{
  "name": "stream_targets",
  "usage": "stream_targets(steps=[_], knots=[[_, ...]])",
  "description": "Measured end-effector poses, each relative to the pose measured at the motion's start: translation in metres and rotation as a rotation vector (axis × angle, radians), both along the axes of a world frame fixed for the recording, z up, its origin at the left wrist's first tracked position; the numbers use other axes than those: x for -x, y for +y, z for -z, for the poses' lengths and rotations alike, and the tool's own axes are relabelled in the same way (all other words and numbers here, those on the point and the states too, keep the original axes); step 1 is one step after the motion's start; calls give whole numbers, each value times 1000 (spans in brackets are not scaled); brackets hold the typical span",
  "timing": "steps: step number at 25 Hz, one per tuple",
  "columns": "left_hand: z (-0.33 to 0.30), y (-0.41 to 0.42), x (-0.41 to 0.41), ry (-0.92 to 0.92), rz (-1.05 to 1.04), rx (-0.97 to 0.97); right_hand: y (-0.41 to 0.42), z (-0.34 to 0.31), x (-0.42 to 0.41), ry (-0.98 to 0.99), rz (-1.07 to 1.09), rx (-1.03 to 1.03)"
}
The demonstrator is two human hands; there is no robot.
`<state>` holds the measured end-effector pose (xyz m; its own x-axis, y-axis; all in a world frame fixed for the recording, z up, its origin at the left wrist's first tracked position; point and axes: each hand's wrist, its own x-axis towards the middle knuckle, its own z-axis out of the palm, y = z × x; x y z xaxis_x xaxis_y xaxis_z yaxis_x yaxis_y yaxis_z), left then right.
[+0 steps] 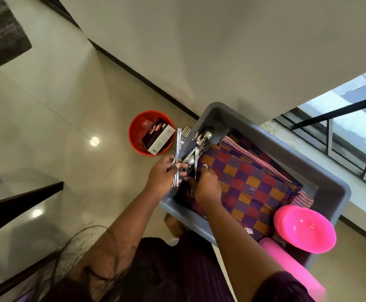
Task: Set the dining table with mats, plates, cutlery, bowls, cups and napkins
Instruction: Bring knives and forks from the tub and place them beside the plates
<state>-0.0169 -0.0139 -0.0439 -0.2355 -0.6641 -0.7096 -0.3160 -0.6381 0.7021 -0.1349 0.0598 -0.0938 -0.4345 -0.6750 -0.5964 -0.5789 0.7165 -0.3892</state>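
Cutlery [196, 147] lies in the grey tub [286, 147] beside checked mats [249, 182]; left hand [163, 176] grips several forks [177, 153], right hand [207, 185] reaches in, its grip hidden.

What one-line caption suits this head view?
Left hand grips cutlery while right hand reaches into the grey tub.

A grey tub [334, 188] holds purple, red and orange checked mats [251, 182], pink bowls [308, 229] at its four o'clock, a red bucket [134, 136] at nine.
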Motion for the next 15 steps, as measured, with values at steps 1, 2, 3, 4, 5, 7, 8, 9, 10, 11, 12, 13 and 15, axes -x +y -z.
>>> stream_targets(steps=[1, 2, 3, 4, 5, 7, 8, 9, 10, 11, 12, 13, 15], knots=[[1, -2, -4, -3, 9, 5, -2, 4, -2, 51, -69, -20], [0, -2, -8, 1, -7, -3, -3, 9, -5, 77, -74, -21], [0, 0, -11, 1, -30, -14, -3, 12, -7, 85, -15, -10], [-2, 2, -14, 12, -55, -27, -6, 11, -9, 60, 123, 32], [-3, 5, -16, 16, -68, -30, -10, 9, -12, 9, 297, 77], [-4, 11, -18, 19, -73, -2, -25, 3, -11, -85, 568, 157], [-4, 13, -19, 24, -78, 21, -35, 2, -8, -103, 633, 166], [-2, 15, -19, 27, -86, 45, -44, 4, -3, -113, 676, 157], [-1, 16, -19, 37, -98, 62, -53, 6, 2, -116, 715, 130], [0, 16, -19, 47, -108, 76, -59, 10, 8, -108, 747, 97], [2, 17, -21, 56, -114, 85, -63, 15, 11, -96, 763, 70], [3, 18, -23, 58, -113, 93, -65, 19, 13, -79, 761, 56], [2, 23, -29, 55, -121, 101, -63, 25, 17, -72, 758, 55]])
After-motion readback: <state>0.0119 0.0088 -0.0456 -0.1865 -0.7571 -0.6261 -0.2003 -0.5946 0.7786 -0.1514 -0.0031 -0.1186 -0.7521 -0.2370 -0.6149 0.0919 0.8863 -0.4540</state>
